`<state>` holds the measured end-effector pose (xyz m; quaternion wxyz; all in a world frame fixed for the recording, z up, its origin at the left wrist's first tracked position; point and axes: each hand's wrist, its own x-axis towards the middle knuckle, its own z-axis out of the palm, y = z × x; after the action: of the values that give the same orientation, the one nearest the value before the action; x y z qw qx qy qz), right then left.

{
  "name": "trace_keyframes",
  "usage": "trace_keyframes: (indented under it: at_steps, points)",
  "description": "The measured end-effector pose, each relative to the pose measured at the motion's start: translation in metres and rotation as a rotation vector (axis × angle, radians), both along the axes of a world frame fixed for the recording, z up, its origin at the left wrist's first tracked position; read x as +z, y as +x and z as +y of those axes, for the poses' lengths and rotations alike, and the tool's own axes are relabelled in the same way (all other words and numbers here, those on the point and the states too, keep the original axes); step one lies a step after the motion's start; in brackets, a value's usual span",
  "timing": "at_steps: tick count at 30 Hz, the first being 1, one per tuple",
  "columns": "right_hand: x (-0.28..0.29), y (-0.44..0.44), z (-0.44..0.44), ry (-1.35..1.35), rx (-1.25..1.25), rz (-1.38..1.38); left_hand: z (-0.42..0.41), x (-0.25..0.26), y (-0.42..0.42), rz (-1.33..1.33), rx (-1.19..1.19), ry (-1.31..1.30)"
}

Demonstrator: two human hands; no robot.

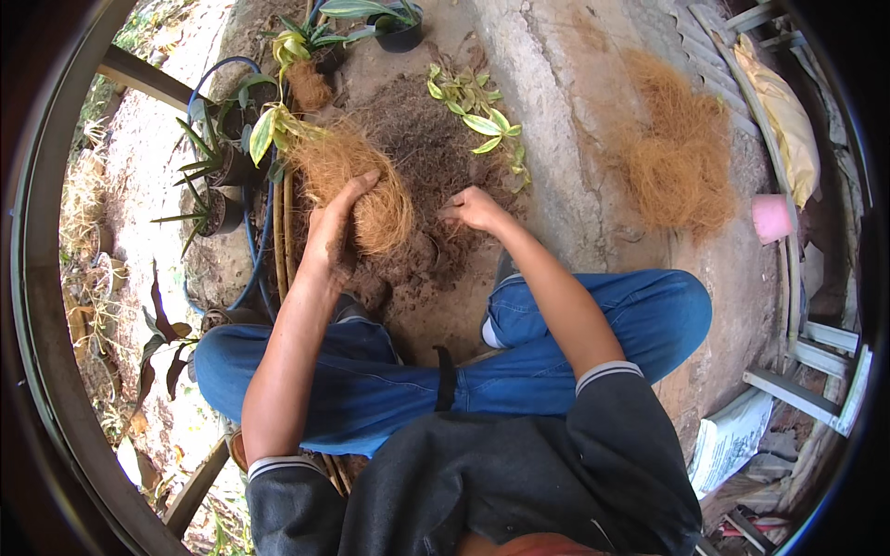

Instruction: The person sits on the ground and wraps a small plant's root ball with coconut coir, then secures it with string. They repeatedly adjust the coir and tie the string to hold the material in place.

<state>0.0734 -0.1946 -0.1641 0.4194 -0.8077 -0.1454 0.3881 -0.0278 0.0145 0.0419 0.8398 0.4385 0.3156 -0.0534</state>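
My left hand grips a bundle of brown coconut fibre, its thumb across the top. Green and yellow variegated leaves stick out from the bundle's far left end. To the right of it, my right hand is low over the dark soil heap, with fingers curled together. Whether anything is pinched between those fingertips is hidden. Variegated leafy cuttings lie along the heap's far right side. A smaller fibre-wrapped root ball rests beyond the bundle.
Loose coconut fibre is spread on the concrete to the right, near a pink pot. Several potted plants stand at left, including one black pot, beside a blue hose. Another black pot is at the far side.
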Motion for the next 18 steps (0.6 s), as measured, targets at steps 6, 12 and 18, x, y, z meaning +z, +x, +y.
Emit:
trace_keyframes:
  at_steps: [6, 12, 18]
  points:
    - [0.026, 0.021, -0.005, -0.046, -0.076, 0.386, 0.002, -0.004, 0.0, 0.017, -0.001, -0.028]
    - [-0.005, -0.047, -0.008, -0.815, 0.615, -0.021, 0.005, -0.007, -0.001, 0.036, 0.002, -0.013]
    - [-0.017, -0.085, 0.003, -0.837, 0.444, -0.167, 0.0, 0.007, -0.002, 0.068, 0.007, 0.033]
